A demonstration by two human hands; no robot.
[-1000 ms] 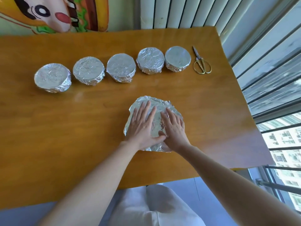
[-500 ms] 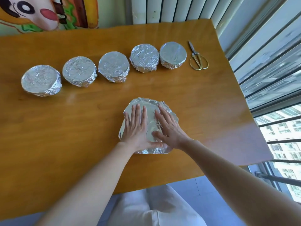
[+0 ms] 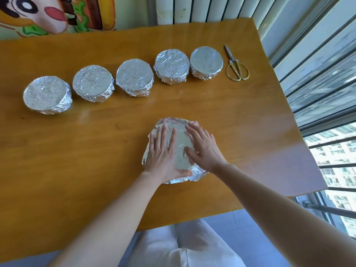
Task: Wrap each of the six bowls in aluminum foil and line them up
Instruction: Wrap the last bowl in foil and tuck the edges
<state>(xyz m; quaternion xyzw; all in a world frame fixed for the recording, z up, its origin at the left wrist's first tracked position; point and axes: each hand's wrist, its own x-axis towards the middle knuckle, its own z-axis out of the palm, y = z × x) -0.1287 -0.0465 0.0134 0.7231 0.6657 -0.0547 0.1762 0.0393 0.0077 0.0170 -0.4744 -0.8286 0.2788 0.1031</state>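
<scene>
smoothing the last one

the table (image 3: 57, 151) holds five wrapped bowls (image 3: 134, 79) in a row beyond the hands. left hand (image 3: 163, 153) and right hand (image 3: 204, 149), fingers straight, press foil (image 3: 194, 175) down over the sixth bowl (image 3: 180, 151), moulding it. scissors (image 3: 237, 66) wait past the row.

Both hands lie flat on the sixth foil-covered bowl (image 3: 180, 149) near table (image 3: 240, 116) centre: left hand (image 3: 163, 153) and right hand (image 3: 204, 149) side by side. Five wrapped bowls (image 3: 134, 79) line up toward 11 o'clock, with scissors (image 3: 236, 64) at 1 o'clock.
</scene>
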